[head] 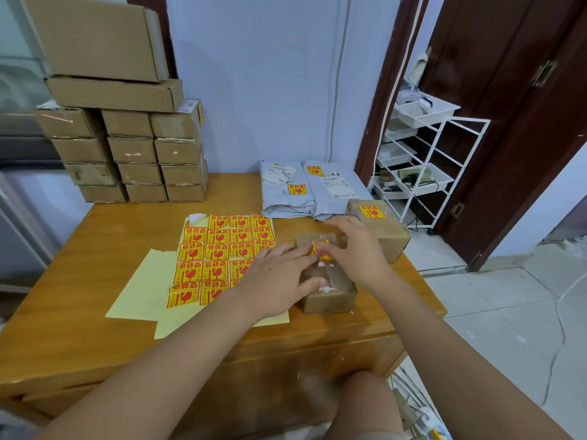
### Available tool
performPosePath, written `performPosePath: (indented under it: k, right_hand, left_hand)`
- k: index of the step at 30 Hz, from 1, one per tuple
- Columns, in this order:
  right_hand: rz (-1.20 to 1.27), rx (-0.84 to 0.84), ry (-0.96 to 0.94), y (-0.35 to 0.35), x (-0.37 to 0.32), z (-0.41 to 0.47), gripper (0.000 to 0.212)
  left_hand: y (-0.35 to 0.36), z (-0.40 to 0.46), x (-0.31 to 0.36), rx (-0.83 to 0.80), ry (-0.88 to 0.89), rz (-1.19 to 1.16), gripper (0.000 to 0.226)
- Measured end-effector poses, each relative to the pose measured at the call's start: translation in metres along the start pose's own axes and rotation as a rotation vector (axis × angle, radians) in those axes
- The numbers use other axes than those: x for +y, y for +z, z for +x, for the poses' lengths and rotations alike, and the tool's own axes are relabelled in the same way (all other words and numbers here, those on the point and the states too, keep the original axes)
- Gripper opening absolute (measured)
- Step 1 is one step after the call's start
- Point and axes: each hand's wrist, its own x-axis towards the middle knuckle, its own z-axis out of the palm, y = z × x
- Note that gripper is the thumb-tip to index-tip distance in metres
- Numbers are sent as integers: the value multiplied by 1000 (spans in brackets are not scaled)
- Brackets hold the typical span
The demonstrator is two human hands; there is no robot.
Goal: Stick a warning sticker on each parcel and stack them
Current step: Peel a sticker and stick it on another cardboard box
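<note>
Parcel (pixel 327 281) beside sticker sheet (pixel 219 252)

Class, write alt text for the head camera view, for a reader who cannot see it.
Both hands, left hand and right hand, press a yellow warning sticker onto a small brown parcel on a wooden table. A sheet of stickers lies to its left; three already labelled parcels sit behind.

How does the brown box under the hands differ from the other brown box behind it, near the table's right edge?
The near box has both hands on it, left hand and right hand, pressing a sticker onto its top. The far box is untouched, its sticker lying flat. The near box looks lower and narrower, the far box bulkier. Both are brown, taped cardboard with a yellow-and-red sticker on top.
</note>
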Motion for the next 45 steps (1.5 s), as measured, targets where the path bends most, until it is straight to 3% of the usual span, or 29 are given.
performPosePath:
  k: [5, 12, 24, 37, 45]
  right_hand:
    - [121, -181, 179, 9, 4, 0, 77]
    - [254, -143, 296, 15, 13, -2, 81]
    - [277, -87, 356, 18, 18, 3, 55]
    - [342, -159, 411, 15, 11, 3, 54]
    - [382, -71, 396, 24, 13, 0, 42]
  left_hand:
    - [1, -5, -4, -13, -22, -14, 63]
    - [7, -6, -5, -26, -30, -33, 64]
    - [6, -6, -2, -46, -40, -46, 62]
    - [6, -9, -3, -22, 4, -122, 63]
    - [1, -10, -1, -39, 2, -112, 61]
